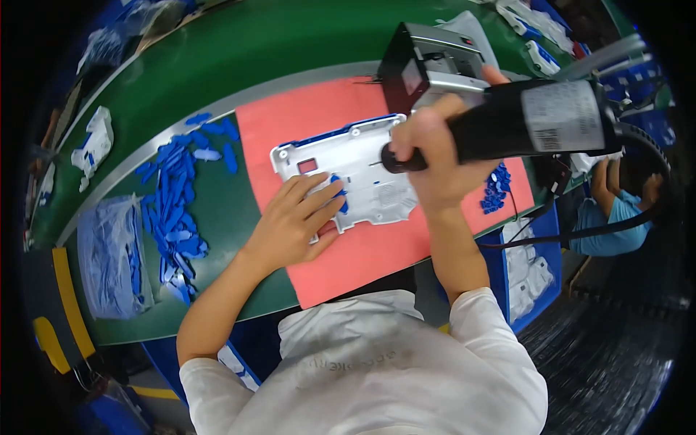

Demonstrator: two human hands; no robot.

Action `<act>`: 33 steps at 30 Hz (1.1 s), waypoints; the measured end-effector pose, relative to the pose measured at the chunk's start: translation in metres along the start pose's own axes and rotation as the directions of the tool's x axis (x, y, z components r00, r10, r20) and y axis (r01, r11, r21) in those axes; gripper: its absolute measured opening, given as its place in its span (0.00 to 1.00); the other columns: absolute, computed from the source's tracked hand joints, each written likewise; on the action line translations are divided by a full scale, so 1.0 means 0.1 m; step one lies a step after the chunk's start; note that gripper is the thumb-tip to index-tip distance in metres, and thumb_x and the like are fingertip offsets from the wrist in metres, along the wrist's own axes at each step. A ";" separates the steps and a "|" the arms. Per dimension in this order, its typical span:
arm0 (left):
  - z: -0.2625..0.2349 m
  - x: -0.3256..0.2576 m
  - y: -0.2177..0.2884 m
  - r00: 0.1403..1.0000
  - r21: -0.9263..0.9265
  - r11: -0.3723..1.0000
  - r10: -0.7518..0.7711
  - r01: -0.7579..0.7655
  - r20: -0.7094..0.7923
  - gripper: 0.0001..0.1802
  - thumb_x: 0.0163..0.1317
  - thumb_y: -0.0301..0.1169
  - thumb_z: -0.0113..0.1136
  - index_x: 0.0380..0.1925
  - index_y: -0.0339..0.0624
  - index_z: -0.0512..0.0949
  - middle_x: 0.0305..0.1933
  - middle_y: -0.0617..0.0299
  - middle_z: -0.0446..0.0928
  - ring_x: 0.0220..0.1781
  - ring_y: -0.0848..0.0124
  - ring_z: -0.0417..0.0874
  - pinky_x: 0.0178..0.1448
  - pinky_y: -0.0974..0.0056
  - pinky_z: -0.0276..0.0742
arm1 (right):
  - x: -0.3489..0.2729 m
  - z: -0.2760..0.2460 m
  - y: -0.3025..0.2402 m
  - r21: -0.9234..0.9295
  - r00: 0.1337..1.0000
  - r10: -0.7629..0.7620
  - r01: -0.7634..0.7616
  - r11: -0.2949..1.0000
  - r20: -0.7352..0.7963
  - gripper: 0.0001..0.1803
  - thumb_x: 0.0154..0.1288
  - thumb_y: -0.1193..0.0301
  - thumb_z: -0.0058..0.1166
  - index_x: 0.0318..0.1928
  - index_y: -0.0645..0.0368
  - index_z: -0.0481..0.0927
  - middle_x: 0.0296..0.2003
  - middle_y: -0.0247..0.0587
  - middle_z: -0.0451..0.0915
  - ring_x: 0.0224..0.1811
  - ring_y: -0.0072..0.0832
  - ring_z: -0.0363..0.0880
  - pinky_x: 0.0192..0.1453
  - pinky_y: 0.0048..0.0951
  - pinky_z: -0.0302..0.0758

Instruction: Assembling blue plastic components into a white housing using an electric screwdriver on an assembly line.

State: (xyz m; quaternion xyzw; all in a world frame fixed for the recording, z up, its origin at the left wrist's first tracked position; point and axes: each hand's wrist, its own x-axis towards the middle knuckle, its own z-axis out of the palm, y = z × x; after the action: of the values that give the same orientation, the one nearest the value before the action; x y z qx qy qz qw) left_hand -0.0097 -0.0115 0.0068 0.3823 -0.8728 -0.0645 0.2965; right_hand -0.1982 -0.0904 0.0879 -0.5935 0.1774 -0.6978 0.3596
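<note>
I see my left hand pressing flat, fingers spread, on a small blue plastic clip atop the grey moulded plastic panel lying on the pink mat on the green desk. My right hand has its fingers clamped around a black electric screwdriver, tip touching the panel. Loose blue clips lie piled left of the mat.

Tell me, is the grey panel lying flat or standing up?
Flat. The grey panel lies on the red mat, the left hand pressing it down while the right hand holds a screwdriver over it.
</note>
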 end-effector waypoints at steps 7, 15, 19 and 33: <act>0.03 -0.06 -0.06 0.999 -0.058 0.997 -0.043 0.042 -0.014 0.22 0.45 0.33 0.68 0.42 0.36 0.81 0.57 0.56 0.75 0.61 0.55 0.73 0.62 0.50 0.71 | -0.25 0.25 0.40 -0.230 0.973 -0.010 0.064 0.971 0.231 0.34 0.58 0.87 0.50 0.63 0.66 0.51 0.20 0.39 0.72 0.16 0.22 0.71 0.23 0.25 0.73; 0.08 -0.10 -0.08 0.999 -0.084 0.996 -0.038 0.035 -0.032 0.23 0.45 0.33 0.69 0.43 0.36 0.82 0.57 0.57 0.76 0.61 0.56 0.73 0.64 0.51 0.70 | -0.31 0.28 0.48 -0.183 0.980 -0.004 0.041 0.982 0.197 0.34 0.57 0.87 0.50 0.61 0.65 0.49 0.20 0.39 0.72 0.15 0.23 0.71 0.23 0.27 0.74; 0.08 -0.10 -0.08 0.999 -0.088 0.995 -0.041 0.038 -0.031 0.23 0.44 0.33 0.69 0.42 0.36 0.82 0.57 0.56 0.76 0.61 0.56 0.73 0.64 0.51 0.70 | -0.30 0.30 0.47 -0.233 0.967 0.037 0.023 0.972 0.251 0.34 0.58 0.86 0.51 0.62 0.65 0.49 0.20 0.38 0.72 0.15 0.23 0.71 0.24 0.26 0.74; 0.09 -0.08 -0.09 0.998 -0.084 0.996 -0.045 0.042 -0.034 0.22 0.45 0.34 0.68 0.42 0.36 0.82 0.56 0.58 0.77 0.60 0.57 0.73 0.63 0.53 0.70 | -0.31 0.28 0.55 -0.268 0.953 0.000 0.085 0.960 0.304 0.31 0.58 0.88 0.50 0.58 0.62 0.52 0.19 0.38 0.72 0.15 0.22 0.70 0.23 0.24 0.72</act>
State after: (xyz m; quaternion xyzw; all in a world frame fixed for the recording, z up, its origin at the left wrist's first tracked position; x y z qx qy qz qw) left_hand -0.0049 -0.0135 -0.0075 0.3896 -0.8554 -0.1003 0.3263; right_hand -0.1539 -0.1005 0.0355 -0.7412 0.2038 -0.5749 0.2804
